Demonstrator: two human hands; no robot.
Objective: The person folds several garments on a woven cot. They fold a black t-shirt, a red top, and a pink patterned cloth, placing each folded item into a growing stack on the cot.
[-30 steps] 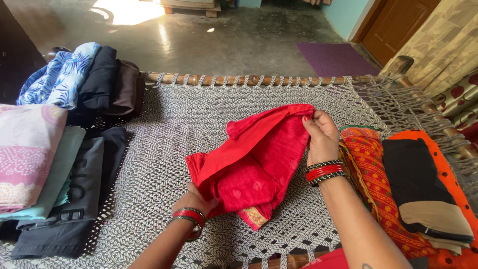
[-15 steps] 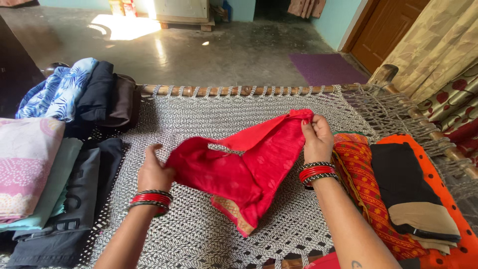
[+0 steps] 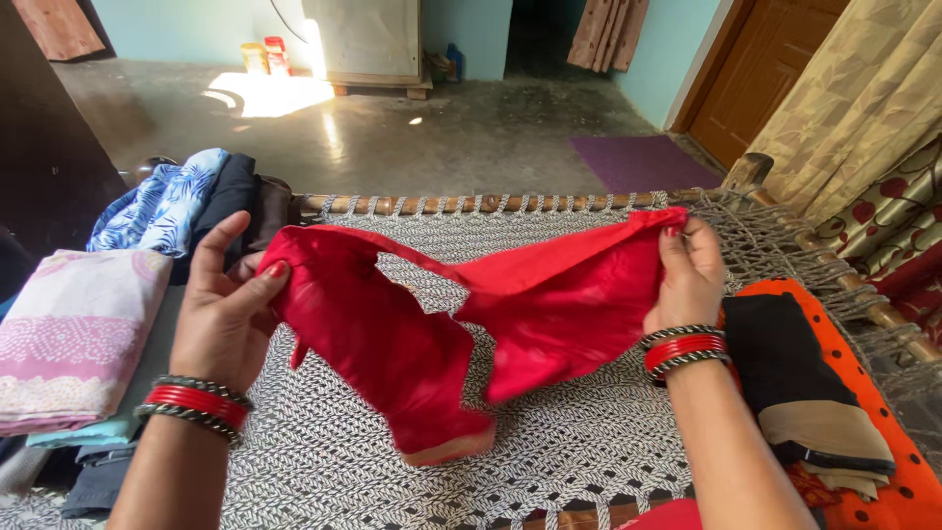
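A red garment [image 3: 461, 314] hangs spread between both hands above a woven rope cot [image 3: 549, 432]. My left hand [image 3: 224, 304] pinches its left upper corner between thumb and fingers, the other fingers raised. At the right upper corner, my right hand [image 3: 687, 275] grips the cloth. The garment's lower part, with a pale trimmed hem, droops onto the cot. Red and dark bangles circle both wrists.
Folded clothes are stacked on the left: a pink patterned piece [image 3: 74, 334], a blue leafy print [image 3: 157, 211], dark items [image 3: 231, 201]. On the right lie black and beige folded clothes [image 3: 795, 383] on orange cloth [image 3: 883, 412]. Beyond the cot's wooden rail [image 3: 491, 202] is a concrete floor with a purple mat [image 3: 638, 162].
My hands have moved apart and up, lifting the red garment off the cot and stretching it wide. The left hand shifted from the lower edge to the left corner.
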